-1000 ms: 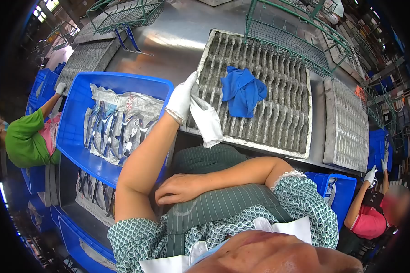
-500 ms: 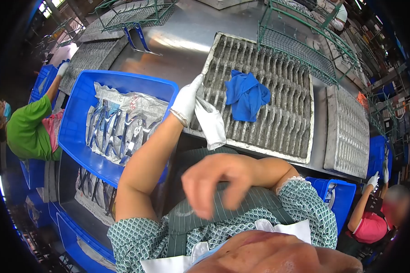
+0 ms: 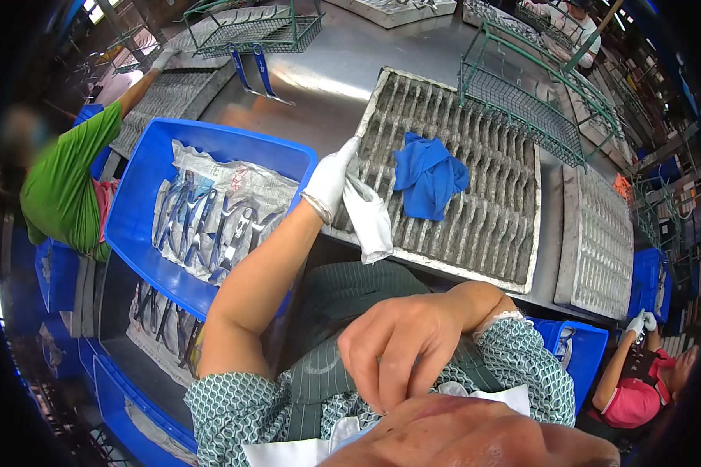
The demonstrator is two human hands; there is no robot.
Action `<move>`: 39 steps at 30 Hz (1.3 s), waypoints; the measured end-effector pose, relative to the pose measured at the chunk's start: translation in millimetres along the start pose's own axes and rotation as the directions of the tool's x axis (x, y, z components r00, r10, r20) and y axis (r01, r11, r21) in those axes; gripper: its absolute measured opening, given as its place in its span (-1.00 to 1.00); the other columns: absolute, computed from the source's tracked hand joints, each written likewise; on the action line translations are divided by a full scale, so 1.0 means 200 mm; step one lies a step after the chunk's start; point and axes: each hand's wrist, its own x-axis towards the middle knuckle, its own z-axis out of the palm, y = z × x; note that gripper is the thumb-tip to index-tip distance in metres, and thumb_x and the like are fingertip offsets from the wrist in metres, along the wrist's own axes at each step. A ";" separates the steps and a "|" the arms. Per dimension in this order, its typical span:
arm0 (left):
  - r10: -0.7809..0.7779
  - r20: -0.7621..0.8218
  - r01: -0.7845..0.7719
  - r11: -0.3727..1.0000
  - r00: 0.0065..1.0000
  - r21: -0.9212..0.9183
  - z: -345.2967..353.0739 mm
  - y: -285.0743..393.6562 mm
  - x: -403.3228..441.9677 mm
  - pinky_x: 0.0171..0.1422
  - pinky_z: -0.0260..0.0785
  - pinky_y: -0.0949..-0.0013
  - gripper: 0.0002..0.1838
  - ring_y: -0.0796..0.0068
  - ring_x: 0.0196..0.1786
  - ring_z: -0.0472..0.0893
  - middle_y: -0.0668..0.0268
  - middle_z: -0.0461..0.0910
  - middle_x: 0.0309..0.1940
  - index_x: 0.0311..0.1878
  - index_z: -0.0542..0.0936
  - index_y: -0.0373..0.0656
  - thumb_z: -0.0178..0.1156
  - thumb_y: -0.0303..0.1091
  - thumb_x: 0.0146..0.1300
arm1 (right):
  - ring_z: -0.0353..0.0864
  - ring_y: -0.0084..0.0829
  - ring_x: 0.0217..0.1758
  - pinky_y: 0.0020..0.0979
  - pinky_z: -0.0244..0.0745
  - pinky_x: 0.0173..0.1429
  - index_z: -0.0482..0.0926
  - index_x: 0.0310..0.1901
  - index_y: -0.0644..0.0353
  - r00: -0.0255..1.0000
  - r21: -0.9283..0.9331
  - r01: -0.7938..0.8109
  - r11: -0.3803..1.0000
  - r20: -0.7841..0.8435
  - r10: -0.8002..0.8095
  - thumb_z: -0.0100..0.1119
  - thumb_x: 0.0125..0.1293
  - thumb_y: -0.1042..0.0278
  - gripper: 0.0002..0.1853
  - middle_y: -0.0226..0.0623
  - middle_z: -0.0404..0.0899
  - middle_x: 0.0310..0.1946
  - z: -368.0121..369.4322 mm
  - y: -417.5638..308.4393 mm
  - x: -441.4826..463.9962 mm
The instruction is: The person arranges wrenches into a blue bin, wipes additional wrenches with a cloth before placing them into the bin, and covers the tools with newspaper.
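Observation:
My left hand point(image 3: 331, 185), in a white glove, has its fingers closed on a loose white glove point(image 3: 368, 224) that hangs down. It is at the left edge of a grey slotted tray point(image 3: 487, 175). A crumpled blue cloth point(image 3: 430, 177) lies on the tray. My right hand point(image 3: 403, 342) is bare and raised in front of my chest, its fingers curled down with the tips close to my chin. Whatever those fingertips may hold is hidden.
A blue bin point(image 3: 136, 222) at left holds metal parts on newspaper point(image 3: 237, 175). Two blue-handled tools point(image 3: 261, 74) lean by a green wire rack point(image 3: 261, 35). Another rack point(image 3: 522, 93) overlaps the tray. Co-workers in green point(image 3: 74, 183) and red point(image 3: 631, 393) are at the sides.
My right hand has moved right and down toward my chin, its fingers curling. My left hand still holds the loose glove. The co-worker in green reaches farther forward.

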 end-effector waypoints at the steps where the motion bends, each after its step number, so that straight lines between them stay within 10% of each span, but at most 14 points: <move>1: 0.008 0.049 -0.009 1.000 0.999 0.017 -0.02 0.00 0.02 -0.39 0.23 0.49 -0.64 0.66 -0.51 0.34 0.51 0.41 -0.52 -0.32 0.57 -0.12 0.18 0.01 0.34 | 0.59 -0.29 -0.22 -0.30 0.42 -0.11 0.65 -0.26 0.23 1.000 -0.014 0.008 1.000 0.004 -0.008 0.39 0.19 0.22 -0.76 -0.28 0.62 -0.26 -0.01 0.00 0.00; 5: 0.004 0.012 -0.004 1.000 1.000 0.027 0.06 0.07 -0.07 -0.26 0.37 0.42 -0.55 0.58 -0.40 0.50 0.37 0.56 -0.39 -0.12 0.61 -0.28 0.16 0.01 0.35 | 0.57 -0.33 -0.24 -0.36 0.42 -0.13 0.63 -0.27 0.24 0.999 -0.018 -0.017 1.000 -0.038 0.017 0.36 0.19 0.35 -0.83 -0.26 0.60 -0.28 -0.04 -0.05 0.02; 7: -0.016 -0.097 0.011 0.999 0.995 -0.053 0.13 0.09 -0.09 -0.47 0.00 0.52 -0.57 0.72 -0.59 0.16 0.63 0.22 -0.68 -0.63 0.36 0.11 0.14 -0.07 0.39 | 0.57 -0.35 -0.24 -0.41 0.42 -0.15 0.62 -0.30 0.24 0.991 -0.012 -0.076 0.997 -0.112 0.075 0.35 0.17 0.40 -0.86 -0.26 0.58 -0.30 -0.09 -0.13 0.00; 13: -0.015 0.025 0.017 0.996 1.000 -0.088 0.03 0.00 0.02 -0.39 0.25 0.48 -0.64 0.66 -0.50 0.38 0.49 0.45 -0.53 -0.32 0.59 -0.11 0.16 0.01 0.35 | 0.57 -0.43 -0.34 -0.46 0.42 -0.25 0.61 -0.39 0.18 0.969 -0.216 0.103 0.971 -0.198 -0.147 0.42 0.11 0.36 -0.84 -0.35 0.57 -0.42 -0.20 -0.29 0.10; 18: 0.020 0.036 -0.022 0.998 0.999 0.052 -0.01 -0.02 0.04 -0.46 0.14 0.50 -0.63 0.69 -0.56 0.30 0.55 0.37 -0.60 -0.43 0.54 -0.05 0.15 0.02 0.36 | 0.50 -0.59 -0.25 -0.53 0.39 -0.13 0.57 -0.40 0.01 0.946 -0.337 0.151 0.929 -0.223 -0.235 0.36 0.23 0.30 -0.87 -0.48 0.57 -0.32 -0.24 -0.43 0.20; 25: -0.085 0.043 0.090 0.989 0.995 -0.114 0.01 -0.03 0.02 -0.39 0.40 0.41 -0.59 0.53 -0.46 0.55 0.36 0.57 -0.48 -0.17 0.62 -0.14 0.09 0.05 0.38 | 0.51 -0.58 -0.16 -0.55 0.41 -0.13 0.63 -0.47 0.02 0.966 -0.081 0.156 0.984 -0.197 -0.169 0.36 0.19 0.38 -0.88 -0.40 0.65 -0.29 -0.17 -0.46 0.20; 26: -0.090 0.036 0.087 0.992 0.995 0.090 0.09 0.09 -0.05 -0.40 0.40 0.40 -0.59 0.51 -0.46 0.56 0.33 0.59 -0.46 -0.15 0.63 -0.14 0.09 0.05 0.39 | 0.51 -0.57 -0.16 -0.55 0.41 -0.13 0.64 -0.47 0.02 0.960 -0.110 0.139 0.984 -0.229 -0.161 0.36 0.19 0.37 -0.89 -0.39 0.65 -0.29 -0.13 -0.47 0.18; 32: -0.047 -0.008 0.047 0.998 0.999 -0.036 0.06 0.04 -0.03 -0.45 0.27 0.49 -0.64 0.64 -0.62 0.32 0.55 0.33 -0.65 -0.47 0.50 0.02 0.13 0.02 0.37 | 0.49 -0.49 -0.13 -0.55 0.38 -0.14 0.63 -0.46 0.02 0.969 -0.167 0.048 0.985 -0.230 -0.086 0.33 0.22 0.36 -0.88 -0.37 0.65 -0.25 -0.08 -0.48 0.26; 36: -0.112 0.137 0.131 0.981 0.984 -0.140 -0.04 -0.05 0.09 -0.40 0.43 0.40 -0.70 0.56 -0.57 0.47 0.44 0.49 -0.55 -0.32 0.56 -0.07 0.12 -0.04 0.38 | 0.38 -0.60 -0.19 -0.51 0.32 -0.09 0.56 -0.44 -0.06 0.736 -0.579 0.086 0.811 -0.512 -0.443 0.34 0.21 0.22 -0.85 -0.60 0.49 -0.34 0.13 -0.43 0.14; 39: -0.083 0.013 0.083 0.992 0.996 -0.094 0.10 0.07 -0.06 -0.50 0.37 0.50 -0.67 0.66 -0.59 0.41 0.55 0.43 -0.61 -0.36 0.56 -0.03 0.09 0.00 0.40 | 0.40 -0.71 -0.29 -0.56 0.30 -0.14 0.57 -0.39 -0.14 0.637 -0.793 0.247 0.557 -0.300 -0.710 0.22 0.29 0.15 -0.89 -0.77 0.51 -0.42 0.09 -0.38 0.21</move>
